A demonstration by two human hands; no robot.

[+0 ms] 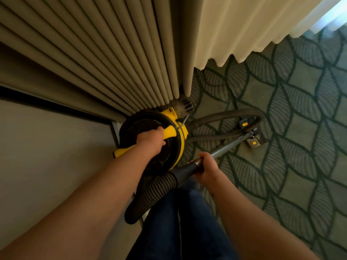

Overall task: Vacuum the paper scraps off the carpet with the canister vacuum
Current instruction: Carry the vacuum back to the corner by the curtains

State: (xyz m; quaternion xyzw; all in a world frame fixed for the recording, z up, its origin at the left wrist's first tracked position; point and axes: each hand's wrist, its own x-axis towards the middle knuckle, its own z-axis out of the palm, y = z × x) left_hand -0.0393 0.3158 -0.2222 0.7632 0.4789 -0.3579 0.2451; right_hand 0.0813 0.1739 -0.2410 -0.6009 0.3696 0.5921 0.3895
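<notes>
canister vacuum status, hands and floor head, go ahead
Left hand grips canister vacuum handle, right hand grips wand. Floor head down on carpet. Hose looped beside head, curtain against canister.

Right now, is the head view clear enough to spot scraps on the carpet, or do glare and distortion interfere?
Head view: dim indoors, blown-out glare at the window top right; wide-angle bend fans the curtain folds; the carpet pattern is sharp, one tiny pale speck shows; the floor head lies in shade.
</notes>
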